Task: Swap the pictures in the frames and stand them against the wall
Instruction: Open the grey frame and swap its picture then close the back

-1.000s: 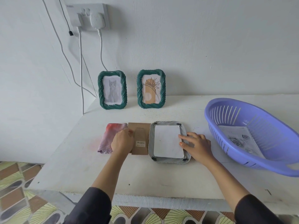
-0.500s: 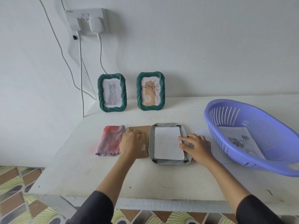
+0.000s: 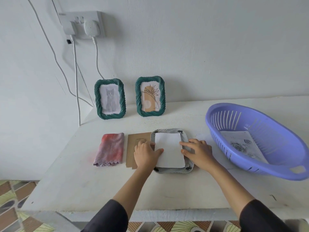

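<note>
A grey frame (image 3: 170, 131) lies face down in the middle of the white table (image 3: 150, 190), with a white sheet (image 3: 168, 150) lying in its back opening. My left hand (image 3: 146, 154) touches the sheet's left edge, its thumb on the paper. On the frame's right side rests my right hand (image 3: 197, 151), fingertips at the sheet's right edge. The brown cardboard backing (image 3: 133, 143) lies flat left of the frame, partly under my left hand. Two green frames stand against the wall: one with a cat picture (image 3: 110, 98), one with a flower drawing (image 3: 150, 96).
A folded pink-grey cloth (image 3: 110, 149) lies left of the backing. A purple plastic basket (image 3: 260, 139) at the right holds a printed sheet (image 3: 242, 144). Cables (image 3: 76, 84) hang from a wall socket (image 3: 82, 22) at the back left. The table's front edge is near me.
My left hand has moved right from the cardboard backing to the white sheet's left edge. My right hand has stayed at the frame's right side.
</note>
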